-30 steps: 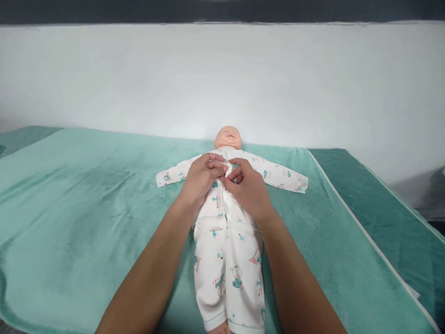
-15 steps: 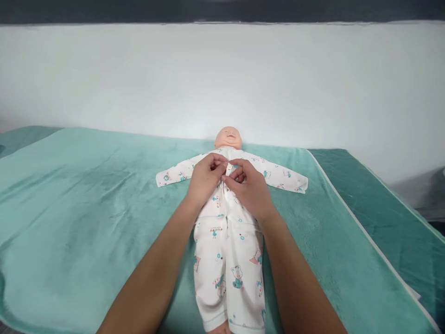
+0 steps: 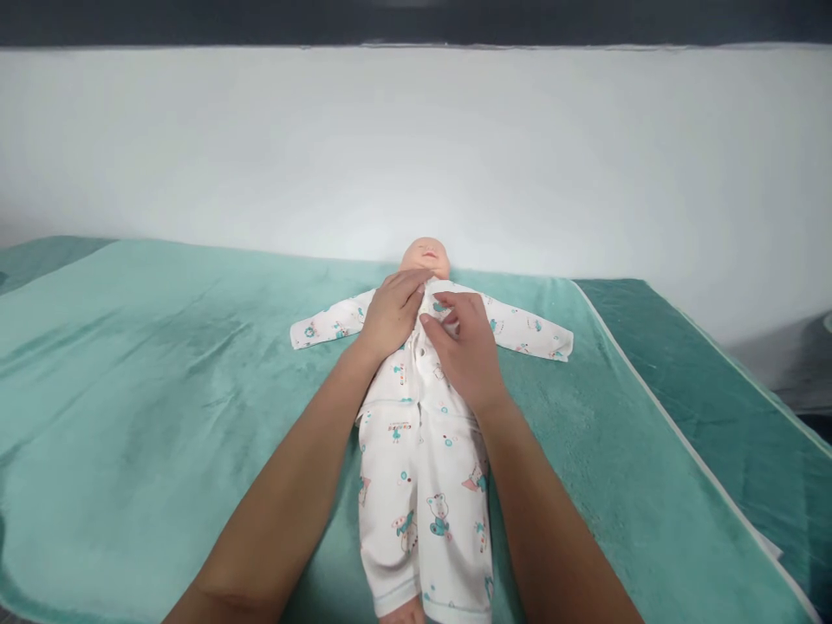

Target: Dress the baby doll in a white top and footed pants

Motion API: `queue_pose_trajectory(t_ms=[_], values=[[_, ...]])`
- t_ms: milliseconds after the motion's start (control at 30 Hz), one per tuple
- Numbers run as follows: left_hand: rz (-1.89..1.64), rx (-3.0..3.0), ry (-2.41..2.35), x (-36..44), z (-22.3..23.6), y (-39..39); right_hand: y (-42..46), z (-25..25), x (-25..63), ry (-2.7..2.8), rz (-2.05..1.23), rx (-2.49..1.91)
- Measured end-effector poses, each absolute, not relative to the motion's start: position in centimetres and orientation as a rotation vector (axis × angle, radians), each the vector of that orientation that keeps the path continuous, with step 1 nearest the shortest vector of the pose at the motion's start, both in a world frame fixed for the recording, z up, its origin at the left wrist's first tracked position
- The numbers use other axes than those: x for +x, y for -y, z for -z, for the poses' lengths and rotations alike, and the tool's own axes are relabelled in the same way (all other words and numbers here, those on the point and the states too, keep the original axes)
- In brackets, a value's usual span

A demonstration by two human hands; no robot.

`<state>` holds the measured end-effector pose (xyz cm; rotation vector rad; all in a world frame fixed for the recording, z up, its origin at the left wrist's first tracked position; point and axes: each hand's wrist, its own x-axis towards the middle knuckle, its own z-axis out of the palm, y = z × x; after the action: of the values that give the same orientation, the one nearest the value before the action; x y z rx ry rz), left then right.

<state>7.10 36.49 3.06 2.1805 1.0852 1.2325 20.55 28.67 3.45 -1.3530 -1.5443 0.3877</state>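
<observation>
Green blanket (image 3: 162,390), doll (image 3: 425,254) laid on it face-up. L hand (image 3: 393,314) at shirt (image 3: 442,381) nr neck, grip can't be told; R hand (image 3: 469,351) w/ grip apart, over chest. Shirt might be skewed if tugged unevenly.

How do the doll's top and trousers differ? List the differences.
The top has sleeves spread wide; the trousers have legs lying side by side. The left hand and right hand cover part of the top; neither covers the trousers. Both are white with small printed figures.
</observation>
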Motion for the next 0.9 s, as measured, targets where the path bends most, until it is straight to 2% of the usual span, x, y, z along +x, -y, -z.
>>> queue_pose_trajectory(t_ms=[100, 300, 900], values=[[-1.232, 2.213, -1.123, 7.0, -2.8, -36.5, -29.5, -3.2, 20.8, 1.624, -0.291, -1.393], [-1.192, 2.209, -1.169, 6.9, -2.6, -36.7, -31.6, -3.5, 21.6, 1.741, -0.365, -1.563], [-1.142, 2.180, -1.223, 6.9, -2.7, -36.4, -32.0, -3.1, 21.8, 1.772, -0.344, -1.574]])
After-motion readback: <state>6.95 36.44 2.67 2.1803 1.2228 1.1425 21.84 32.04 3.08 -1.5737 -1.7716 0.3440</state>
